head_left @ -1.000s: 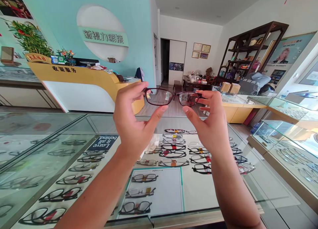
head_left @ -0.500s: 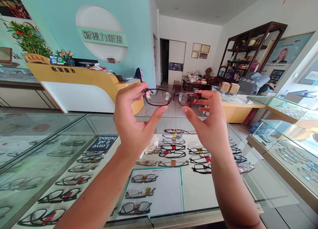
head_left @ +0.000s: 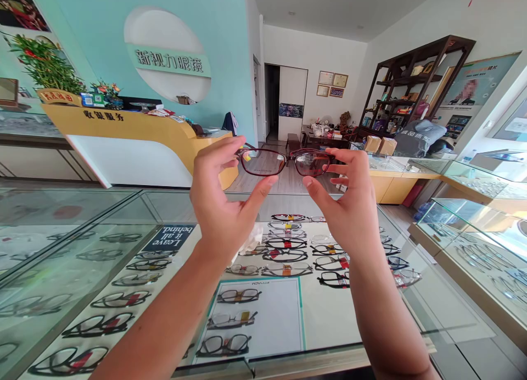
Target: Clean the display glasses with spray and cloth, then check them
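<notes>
A pair of dark red eyeglasses is held up level in front of me, above a glass display case. My left hand is closed on the left end of the frame, its thumb below the left lens. At the opposite end, my right hand grips the frame with fingers behind it and thumb under the right lens. Both lenses face along my line of sight, and small printed marks show on the left one. The temples are mostly hidden by my fingers.
Below my arms, the glass display case holds rows of eyeglasses, a framed white board and a dark sign. A yellow-and-white counter stands beyond at left. More glass cases line the right side, near a dark shelf.
The eyeglasses have tilted very slightly and shifted a little to the right with both hands. The grip stays the same.
</notes>
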Tool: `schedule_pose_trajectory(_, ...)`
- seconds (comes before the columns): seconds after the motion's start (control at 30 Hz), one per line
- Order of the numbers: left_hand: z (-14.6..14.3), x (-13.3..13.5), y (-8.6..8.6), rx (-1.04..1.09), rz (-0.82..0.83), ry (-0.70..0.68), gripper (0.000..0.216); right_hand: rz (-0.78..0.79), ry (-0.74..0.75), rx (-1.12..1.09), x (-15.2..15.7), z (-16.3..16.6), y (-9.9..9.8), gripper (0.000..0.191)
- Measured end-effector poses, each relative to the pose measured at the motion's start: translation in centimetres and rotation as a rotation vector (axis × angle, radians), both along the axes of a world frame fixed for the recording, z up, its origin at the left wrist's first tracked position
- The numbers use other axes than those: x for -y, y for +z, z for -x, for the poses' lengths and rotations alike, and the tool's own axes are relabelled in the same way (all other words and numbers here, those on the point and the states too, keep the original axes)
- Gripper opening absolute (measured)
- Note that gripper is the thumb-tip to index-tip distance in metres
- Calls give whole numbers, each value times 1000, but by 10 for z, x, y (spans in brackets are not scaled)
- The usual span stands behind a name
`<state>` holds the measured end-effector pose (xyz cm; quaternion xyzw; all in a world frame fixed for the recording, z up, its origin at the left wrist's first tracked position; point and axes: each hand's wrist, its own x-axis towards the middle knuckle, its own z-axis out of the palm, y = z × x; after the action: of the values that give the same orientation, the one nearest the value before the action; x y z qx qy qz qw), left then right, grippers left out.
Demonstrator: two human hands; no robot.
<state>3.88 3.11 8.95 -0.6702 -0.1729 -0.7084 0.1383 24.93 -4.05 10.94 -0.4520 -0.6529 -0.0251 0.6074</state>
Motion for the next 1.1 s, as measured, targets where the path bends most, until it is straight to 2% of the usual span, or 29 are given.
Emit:
schedule_pose_trajectory(0.27, -2, 2, -1, 16, 28, 11, 73, -3, -9, 9, -1, 0, 0, 45)
schedule_pose_trajectory(0.63, -10, 8, 1, 54, -53, 159, 67, 63, 5, 7, -5, 1, -1, 43)
schedule_pose_trajectory(1.1, -11, 10, -2, 82, -14, 179, 64, 93, 6, 32, -6, 1, -2, 41)
